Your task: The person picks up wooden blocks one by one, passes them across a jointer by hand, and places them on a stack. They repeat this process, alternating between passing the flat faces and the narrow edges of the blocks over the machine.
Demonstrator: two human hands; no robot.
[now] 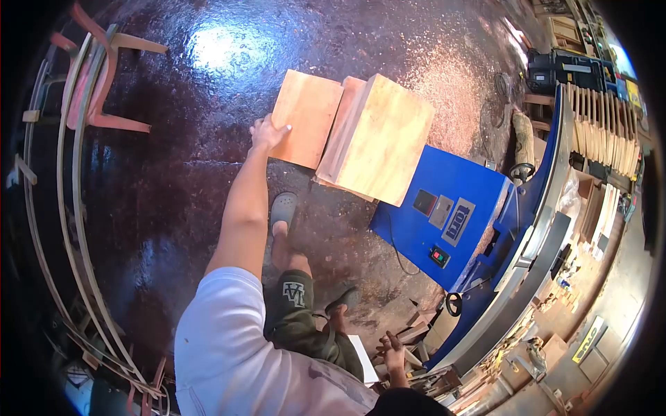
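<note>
My left hand (267, 133) reaches forward and grips the near left edge of a flat wooden panel (305, 118), thumb on its top face. Right beside that panel stands a stack of similar wooden panels (385, 135), its top one broad and pale. My right hand (393, 352) is low in the view, close to my body, with its fingers loosely bent and apart; nothing shows in it. A white flat piece (363, 359) lies next to this hand, and wood offcuts (416, 333) are just beyond it.
A blue machine (444, 215) with a red and green switch (438, 256) stands right of the stack. Sawdust (458, 90) covers the floor behind. A pink chair (100, 83) and long curved strips (73, 173) are at left. Slatted wood (602, 128) and a black case (565, 69) are at right.
</note>
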